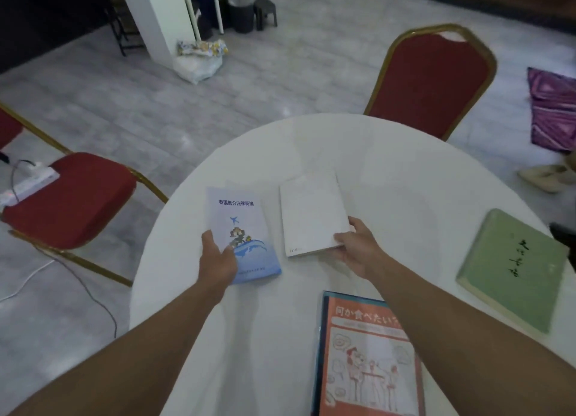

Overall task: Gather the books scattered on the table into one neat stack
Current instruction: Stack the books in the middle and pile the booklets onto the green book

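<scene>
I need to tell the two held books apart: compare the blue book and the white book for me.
The blue book has a printed cover with a title, a plane and a globe; the white book has a nearly blank cover. The blue book is gripped by the left hand at its near left edge; the white book by the right hand at its near right corner. Both lie side by side near the middle of the white table, covers up.

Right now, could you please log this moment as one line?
left hand: grips blue book | right hand: grips white book | stack: not started
</scene>
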`<state>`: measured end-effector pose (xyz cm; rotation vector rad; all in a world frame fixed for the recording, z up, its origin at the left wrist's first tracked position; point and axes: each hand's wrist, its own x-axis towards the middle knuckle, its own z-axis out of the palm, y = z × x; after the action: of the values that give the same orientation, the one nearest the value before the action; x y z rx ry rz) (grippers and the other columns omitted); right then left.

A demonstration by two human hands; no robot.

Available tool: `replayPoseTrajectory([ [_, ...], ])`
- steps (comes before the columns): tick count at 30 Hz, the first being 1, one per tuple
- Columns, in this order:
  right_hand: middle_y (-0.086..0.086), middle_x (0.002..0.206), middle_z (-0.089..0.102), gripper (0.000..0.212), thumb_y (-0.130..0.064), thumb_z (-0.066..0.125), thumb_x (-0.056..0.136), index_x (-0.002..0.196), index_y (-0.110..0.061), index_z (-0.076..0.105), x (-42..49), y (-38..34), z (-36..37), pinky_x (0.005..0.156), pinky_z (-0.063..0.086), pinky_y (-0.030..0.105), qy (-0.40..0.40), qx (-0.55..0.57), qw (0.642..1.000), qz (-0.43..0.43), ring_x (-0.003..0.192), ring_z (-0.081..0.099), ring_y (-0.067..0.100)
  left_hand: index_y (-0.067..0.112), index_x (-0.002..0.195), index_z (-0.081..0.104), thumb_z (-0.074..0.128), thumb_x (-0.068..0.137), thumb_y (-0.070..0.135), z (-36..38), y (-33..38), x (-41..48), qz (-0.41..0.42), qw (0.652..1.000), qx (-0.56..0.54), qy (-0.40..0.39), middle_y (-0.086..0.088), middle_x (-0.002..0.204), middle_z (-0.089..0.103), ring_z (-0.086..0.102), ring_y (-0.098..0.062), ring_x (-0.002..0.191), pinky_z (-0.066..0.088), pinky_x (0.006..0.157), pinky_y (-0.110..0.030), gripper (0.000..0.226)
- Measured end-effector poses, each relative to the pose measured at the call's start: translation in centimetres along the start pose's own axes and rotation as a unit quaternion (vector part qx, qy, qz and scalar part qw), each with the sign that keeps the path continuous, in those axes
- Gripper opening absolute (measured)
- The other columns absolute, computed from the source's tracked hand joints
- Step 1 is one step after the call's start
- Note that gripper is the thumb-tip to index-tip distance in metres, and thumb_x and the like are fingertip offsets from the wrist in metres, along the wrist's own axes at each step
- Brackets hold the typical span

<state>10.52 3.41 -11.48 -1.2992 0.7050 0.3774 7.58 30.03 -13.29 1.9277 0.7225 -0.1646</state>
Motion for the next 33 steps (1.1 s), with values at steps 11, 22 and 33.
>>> replayPoseTrajectory([
  [11, 0.017, 0.126, 0.065, 0.039, 0.013, 0.044, 0.097, 0.127, -0.009, 0.056, -5.9, 0.8, -14.3, 0.07, 0.064, 0.045, 0.093, 0.234, 0.967, -0.044, 0.097, 0.07, 0.033, 0.028, 0.138, 0.04, 0.054, 0.09, 0.018, 7.7, 5.4, -7.5, 0.067, 0.994, -0.007, -0.091, -0.004, 0.126, 0.062, 0.061, -0.029, 0.113, 0.049, 0.102, -0.048, 0.051],
  [22, 0.016, 0.135, 0.06, 0.049, 0.015, 0.043, 0.097, 0.141, -0.005, 0.05, -8.5, 2.8, -29.1, 0.063, 0.064, 0.039, 0.24, 0.325, 0.91, -0.088, 0.116, 0.062, 0.036, 0.023, 0.14, 0.04, 0.056, 0.093, 0.014, 19.3, 8.0, -13.9, 0.104, 0.971, 0.012, -0.214, -0.006, 0.127, 0.059, 0.06, -0.029, 0.114, 0.05, 0.101, -0.05, 0.051],
  [33, 0.017, 0.159, 0.023, 0.075, -0.034, 0.059, 0.096, 0.156, -0.009, 0.022, -6.3, 5.1, -32.7, 0.116, 0.028, 0.048, 0.455, -0.287, 0.842, -0.021, 0.143, 0.028, 0.036, 0.016, 0.139, 0.041, 0.054, 0.096, 0.01, 24.4, 7.7, -14.8, 0.099, 0.963, 0.047, -0.245, -0.006, 0.122, 0.058, 0.059, -0.024, 0.104, 0.047, 0.083, -0.034, 0.046],
])
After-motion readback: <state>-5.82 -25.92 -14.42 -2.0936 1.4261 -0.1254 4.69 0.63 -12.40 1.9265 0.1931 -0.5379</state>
